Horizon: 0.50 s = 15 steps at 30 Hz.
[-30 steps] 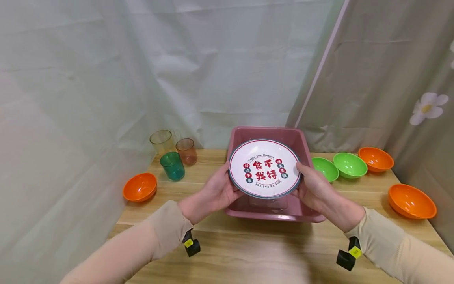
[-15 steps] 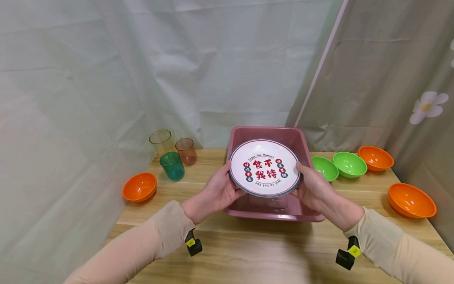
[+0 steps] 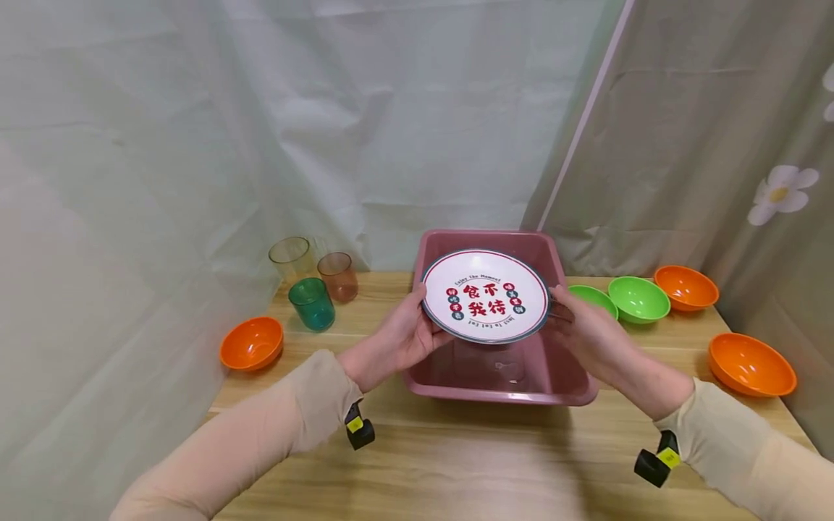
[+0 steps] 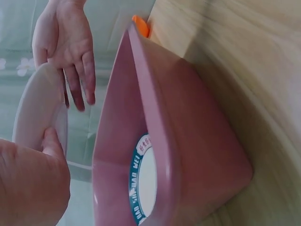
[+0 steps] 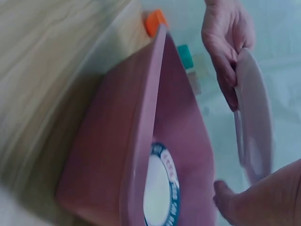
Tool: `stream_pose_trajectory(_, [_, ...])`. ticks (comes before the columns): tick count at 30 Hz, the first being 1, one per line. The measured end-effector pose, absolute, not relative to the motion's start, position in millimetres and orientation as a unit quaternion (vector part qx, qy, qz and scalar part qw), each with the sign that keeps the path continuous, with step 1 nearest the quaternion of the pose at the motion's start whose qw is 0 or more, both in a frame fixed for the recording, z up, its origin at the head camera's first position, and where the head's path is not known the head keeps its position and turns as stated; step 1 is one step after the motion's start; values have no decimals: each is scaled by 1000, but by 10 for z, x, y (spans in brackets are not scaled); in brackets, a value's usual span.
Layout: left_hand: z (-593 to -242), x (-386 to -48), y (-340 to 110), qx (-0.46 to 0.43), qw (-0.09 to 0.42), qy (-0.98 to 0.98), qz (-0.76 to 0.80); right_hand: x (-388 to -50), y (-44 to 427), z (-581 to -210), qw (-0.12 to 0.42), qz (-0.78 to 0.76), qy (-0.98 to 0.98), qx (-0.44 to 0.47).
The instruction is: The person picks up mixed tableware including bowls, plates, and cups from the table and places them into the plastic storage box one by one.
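A white plate [image 3: 485, 329] with red characters and a teal edge is held above the pink basin [image 3: 502, 397], nearly level. My left hand [image 3: 404, 334] pinches its left rim, thumb near the top edge and fingers beneath. My right hand [image 3: 593, 334] is beside the right rim; in the left wrist view that hand [image 4: 70, 44] shows its palm with fingers extended, close to the plate [image 4: 40, 110]. Whether it still touches the rim is unclear. Inside the basin lies a round white item with a teal lettered border [image 5: 171, 183], which looks like another plate.
Left of the basin stand a teal cup [image 3: 313, 304], a brown cup [image 3: 339, 276], a yellowish cup [image 3: 290, 260] and an orange bowl [image 3: 252, 344]. On the right are green bowls [image 3: 639, 299] and orange bowls [image 3: 686, 288]. A curtain [image 3: 404, 123] hangs behind the wooden table [image 3: 456, 463].
My right hand has loosened from the plate's right rim and shifted slightly outward. The plate has risen a little and tilted flatter, still in my left hand.
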<state>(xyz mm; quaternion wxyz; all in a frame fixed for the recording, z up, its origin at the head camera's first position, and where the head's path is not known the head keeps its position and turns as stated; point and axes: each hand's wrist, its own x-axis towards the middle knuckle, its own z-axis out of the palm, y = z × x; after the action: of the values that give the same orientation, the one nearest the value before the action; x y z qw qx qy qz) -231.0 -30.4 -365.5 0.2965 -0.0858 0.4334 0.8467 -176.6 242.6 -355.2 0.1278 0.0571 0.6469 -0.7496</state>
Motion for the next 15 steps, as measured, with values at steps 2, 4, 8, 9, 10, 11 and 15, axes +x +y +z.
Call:
stream_pose_trajectory(2, [-3648,-2358,-273,-91,290,438,846,-1760,2485,-3524,120,-722,680,42])
stream_pose_trajectory(4, [-3648,-2411,-238,-102,284,437,847,-1752,2542,-3491,122,-691,712,26])
stream_pose_trajectory(8, [-3657,-2526,-155,-117,273,449,843,-1716,2652,-3437,123,-600,790,-12])
stream_pose_trajectory(9, [-3662,-2560,-133,-123,272,454,839,-1702,2671,-3422,120,-573,810,-23])
stream_pose_trajectory(10, [-3661,-2591,-112,-127,272,461,835,-1690,2687,-3410,115,-545,830,-38])
stream_pose_trajectory(11, [-3662,-2625,-91,-131,272,468,831,-1681,2698,-3400,105,-515,849,-55])
stream_pose_trajectory(15, [-3638,-2753,-13,-140,276,488,816,-1639,2706,-3337,53,-396,911,-104])
